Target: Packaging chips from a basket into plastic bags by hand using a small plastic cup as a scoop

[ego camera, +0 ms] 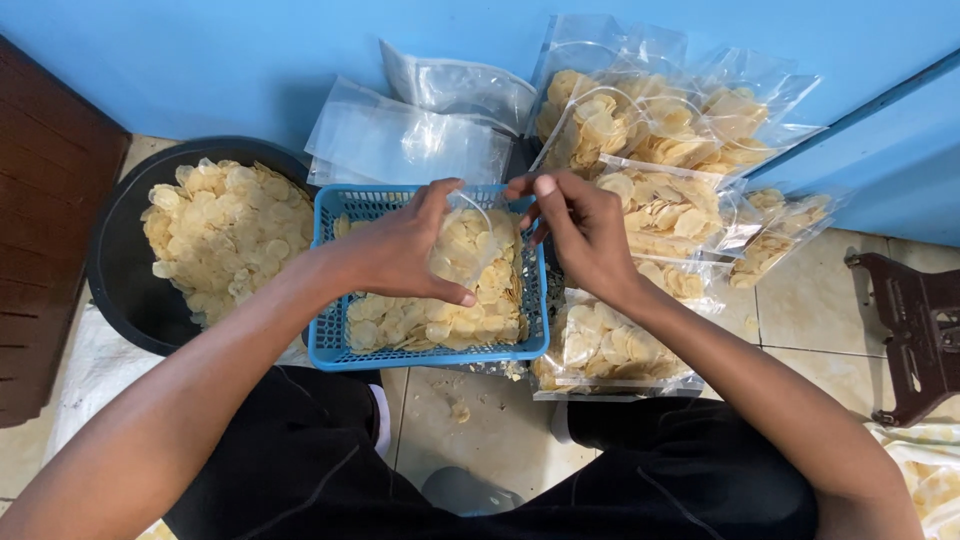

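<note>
A clear plastic bag (472, 245) partly filled with pale round chips hangs over a blue plastic basket (335, 350) of the same chips. My left hand (400, 250) grips the bag from the left side, thumb underneath. My right hand (575, 225) pinches the bag's top edge on the right with its fingertips. Both forearms reach in from the bottom of the view over my black-clothed legs.
A black tub (115, 270) heaped with chips sits at left. Empty clear bags (400, 140) lean on the blue wall behind the basket. Several filled chip bags (650, 130) pile up at right. A dark wooden stool (915, 330) stands far right on the tile floor.
</note>
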